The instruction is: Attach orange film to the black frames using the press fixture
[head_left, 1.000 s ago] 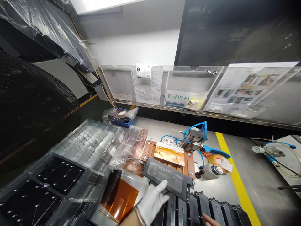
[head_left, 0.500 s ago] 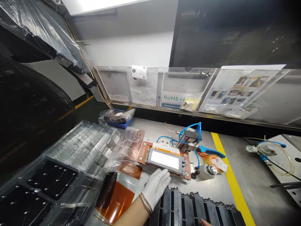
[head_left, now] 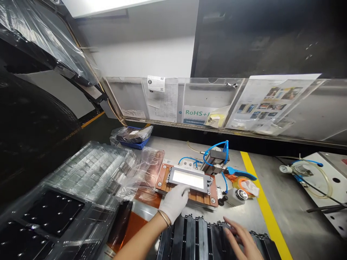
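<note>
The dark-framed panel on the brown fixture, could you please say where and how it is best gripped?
Probably pinch the panel by the flat border along its long near edge, from the wearer's side: a black block stands behind the fixture.

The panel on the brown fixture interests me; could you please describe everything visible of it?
The panel is flat and oblong: a dark grey frame round a large, smooth face shining white, probably with glare. Small lugs jut from its short ends. Plastic or metal, I cannot tell. It appears to lie bright face up on the brown fixture, long sides running across the view. The gloved left hand is at its near edge, seemingly touching it.
</note>
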{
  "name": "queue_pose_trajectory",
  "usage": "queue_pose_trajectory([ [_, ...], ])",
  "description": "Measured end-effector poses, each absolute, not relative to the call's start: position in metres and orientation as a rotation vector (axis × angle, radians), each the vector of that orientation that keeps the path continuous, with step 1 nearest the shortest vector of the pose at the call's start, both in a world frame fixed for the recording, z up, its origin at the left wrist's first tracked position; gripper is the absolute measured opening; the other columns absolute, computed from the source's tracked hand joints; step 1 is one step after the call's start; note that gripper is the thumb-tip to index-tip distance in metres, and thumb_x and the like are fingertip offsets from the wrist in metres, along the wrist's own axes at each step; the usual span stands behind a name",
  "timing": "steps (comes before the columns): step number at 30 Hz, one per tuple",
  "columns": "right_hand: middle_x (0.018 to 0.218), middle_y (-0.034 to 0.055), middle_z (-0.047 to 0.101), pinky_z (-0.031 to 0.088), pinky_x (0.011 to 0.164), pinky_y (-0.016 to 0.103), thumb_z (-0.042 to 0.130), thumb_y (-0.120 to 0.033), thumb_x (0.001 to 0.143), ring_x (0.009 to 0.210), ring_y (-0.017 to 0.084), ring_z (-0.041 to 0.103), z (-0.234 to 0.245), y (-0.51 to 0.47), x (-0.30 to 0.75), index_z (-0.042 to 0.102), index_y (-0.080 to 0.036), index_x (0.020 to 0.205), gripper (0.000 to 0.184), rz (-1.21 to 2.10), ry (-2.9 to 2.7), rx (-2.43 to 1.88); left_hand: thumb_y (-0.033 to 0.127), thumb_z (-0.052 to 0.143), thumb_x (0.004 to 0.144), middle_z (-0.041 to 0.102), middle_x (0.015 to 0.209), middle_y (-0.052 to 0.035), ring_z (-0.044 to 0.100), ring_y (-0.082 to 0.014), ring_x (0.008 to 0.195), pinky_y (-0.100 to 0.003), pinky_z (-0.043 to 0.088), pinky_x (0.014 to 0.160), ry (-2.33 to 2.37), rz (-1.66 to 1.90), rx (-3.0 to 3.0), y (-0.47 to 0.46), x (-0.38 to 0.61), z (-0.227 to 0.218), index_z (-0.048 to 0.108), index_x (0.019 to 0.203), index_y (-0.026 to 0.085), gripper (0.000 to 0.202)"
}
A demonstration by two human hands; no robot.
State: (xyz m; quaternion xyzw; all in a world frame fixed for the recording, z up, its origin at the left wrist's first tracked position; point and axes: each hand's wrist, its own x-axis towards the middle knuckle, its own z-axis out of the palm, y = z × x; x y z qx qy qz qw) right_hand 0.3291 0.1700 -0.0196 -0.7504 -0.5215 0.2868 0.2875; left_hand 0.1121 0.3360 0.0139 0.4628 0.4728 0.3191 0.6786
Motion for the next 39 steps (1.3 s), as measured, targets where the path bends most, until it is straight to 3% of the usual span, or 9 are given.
queue_pose_trajectory([
  [3, 0.127, 0.0158, 0.056, 0.058, 0.084, 0.039, 0.036, -0.05, 0.091, 0.104, 0.027, 0.067, -0.023, 0.207, 0.339, 0.053, -0.021, 0.127, 0.049, 0.493, -1.513, -2.062, 0.018, 0.073, 0.069, 0.057, 0.136, -0.0067, 0.031, -0.0256, 0.141, -0.039, 0.005, 0.121, 0.982, 0.781, 1.364, 0.346, 0.12, 0.02, 0.068, 0.11, 0.026, 0.042],
  [7, 0.135, 0.016, 0.052, 0.049, 0.097, 0.047, 0.04, -0.045, 0.089, 0.12, 0.032, 0.056, -0.026, 0.244, 0.345, 0.053, -0.021, 0.126, 0.046, 0.409, -1.605, -2.076, 0.022, 0.072, 0.07, 0.044, 0.148, -0.0084, 0.021, -0.0279, 0.145, -0.042, -0.003, 0.12, 0.917, 0.761, 1.629, 0.35, 0.13, 0.017, 0.061, 0.124, 0.023, 0.054],
  [15, 0.098, 0.0097, 0.067, 0.052, 0.08, 0.043, 0.046, -0.043, 0.084, 0.085, 0.029, 0.068, -0.007, 0.249, 0.35, 0.067, -0.025, 0.084, 0.028, 0.555, -1.521, -2.111, 0.037, 0.059, 0.083, 0.035, 0.154, -0.0112, 0.013, -0.0278, 0.147, -0.042, -0.004, 0.119, 1.187, 0.686, 1.971, 0.36, 0.106, 0.013, 0.047, 0.139, 0.017, 0.061],
  [20, 0.111, 0.0122, 0.063, 0.054, 0.083, 0.044, 0.052, -0.05, 0.081, 0.078, 0.024, 0.067, -0.017, 0.262, 0.336, 0.063, -0.022, 0.113, 0.045, 0.799, -1.241, -1.993, 0.037, 0.049, 0.087, 0.049, 0.137, -0.0228, 0.039, -0.0335, 0.134, -0.047, 0.025, 0.113, 1.585, 0.524, 1.782, 0.383, 0.059, 0.013, 0.049, 0.131, 0.008, 0.053],
  [25, 0.1, 0.0084, 0.069, 0.059, 0.064, 0.035, 0.054, -0.046, 0.089, 0.071, 0.017, 0.068, -0.039, 0.298, 0.308, 0.057, -0.016, 0.116, 0.041, 1.127, -0.781, -1.817, 0.043, 0.052, 0.086, 0.066, 0.086, -0.0101, 0.067, -0.0225, 0.077, -0.037, 0.057, 0.072, 1.488, 0.387, 1.546, 0.4, 0.065, 0.004, 0.061, 0.101, 0.011, 0.036],
  [29, 0.099, 0.0065, 0.07, 0.06, 0.076, 0.037, 0.068, -0.05, 0.079, 0.077, 0.019, 0.072, -0.039, 0.291, 0.294, 0.059, -0.016, 0.112, 0.048, 1.226, -0.476, -1.645, 0.045, 0.053, 0.085, 0.063, 0.103, -0.0132, 0.064, -0.0136, 0.062, -0.026, 0.055, 0.05, 1.466, 0.406, 1.353, 0.387, 0.07, -0.002, 0.047, 0.123, 0.01, 0.052],
  [33, 0.095, 0.005, 0.071, 0.061, 0.082, 0.038, 0.082, -0.058, 0.057, 0.081, 0.025, 0.073, -0.028, 0.238, 0.28, 0.061, -0.019, 0.107, 0.067, 1.308, -0.29, -1.512, 0.045, 0.056, 0.082, 0.056, 0.125, -0.0188, 0.066, -0.0209, 0.092, -0.03, 0.058, 0.071, 1.459, 0.482, 1.314, 0.342, 0.046, -0.001, 0.048, 0.122, 0.011, 0.053],
  [36, 0.101, 0.0042, 0.072, 0.058, 0.089, 0.04, 0.081, -0.058, 0.059, 0.088, 0.025, 0.073, -0.02, 0.195, 0.264, 0.058, -0.022, 0.113, 0.069, 1.363, -0.164, -1.406, 0.046, 0.058, 0.081, 0.058, 0.127, -0.0165, 0.058, -0.0258, 0.115, -0.037, 0.05, 0.096, 1.455, 0.575, 1.304, 0.303, 0.027, 0.006, 0.049, 0.121, 0.014, 0.052],
  [39, 0.111, 0.0034, 0.07, 0.052, 0.097, 0.044, 0.078, -0.058, 0.065, 0.102, 0.027, 0.069, -0.011, 0.168, 0.247, 0.054, -0.028, 0.114, 0.062, 1.385, -0.044, -1.259, 0.052, 0.046, 0.088, 0.061, 0.124, -0.0133, 0.06, -0.0244, 0.113, -0.039, 0.048, 0.099, 1.4, 0.731, 1.209, 0.275, 0.015, 0.015, 0.044, 0.125, 0.018, 0.05],
])
